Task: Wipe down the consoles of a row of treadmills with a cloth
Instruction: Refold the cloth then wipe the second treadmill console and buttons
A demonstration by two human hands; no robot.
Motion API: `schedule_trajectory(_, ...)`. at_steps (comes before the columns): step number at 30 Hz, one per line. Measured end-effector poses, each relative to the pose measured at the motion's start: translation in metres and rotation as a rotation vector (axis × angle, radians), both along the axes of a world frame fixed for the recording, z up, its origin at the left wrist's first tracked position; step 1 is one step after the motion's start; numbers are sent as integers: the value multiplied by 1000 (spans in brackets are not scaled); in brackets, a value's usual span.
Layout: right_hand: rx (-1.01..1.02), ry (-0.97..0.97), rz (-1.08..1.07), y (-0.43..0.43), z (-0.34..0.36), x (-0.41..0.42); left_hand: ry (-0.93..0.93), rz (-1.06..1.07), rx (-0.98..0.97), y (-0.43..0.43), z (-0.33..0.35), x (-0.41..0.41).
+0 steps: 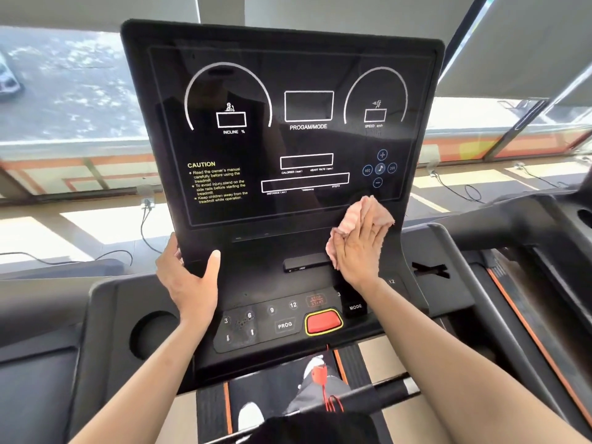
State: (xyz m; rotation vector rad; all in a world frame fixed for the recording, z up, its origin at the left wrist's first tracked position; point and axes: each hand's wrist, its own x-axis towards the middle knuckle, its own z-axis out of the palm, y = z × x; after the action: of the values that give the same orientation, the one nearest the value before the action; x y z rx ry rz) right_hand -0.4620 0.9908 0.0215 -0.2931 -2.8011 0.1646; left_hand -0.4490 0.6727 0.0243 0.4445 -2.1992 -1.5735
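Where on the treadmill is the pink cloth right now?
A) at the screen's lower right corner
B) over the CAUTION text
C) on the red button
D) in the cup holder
A: the right hand presses the pink cloth against the console at its screen's lower right corner.
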Motion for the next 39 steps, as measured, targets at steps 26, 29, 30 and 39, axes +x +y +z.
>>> schedule_trajectory(26, 16, 23, 448, -137, -3, 12, -49, -175, 170, -31, 4, 20)
schedule_trajectory(29, 95, -39, 541, -155, 3, 10, -72, -216, 156, -38, 3, 32)
schedule_trajectory(30, 128, -73, 578, -161, 4, 11, -85, -224, 152, -40, 1, 37)
schedule_trajectory(39, 143, -206, 842, -201, 12, 12, -191, -178, 165, -58, -14, 80)
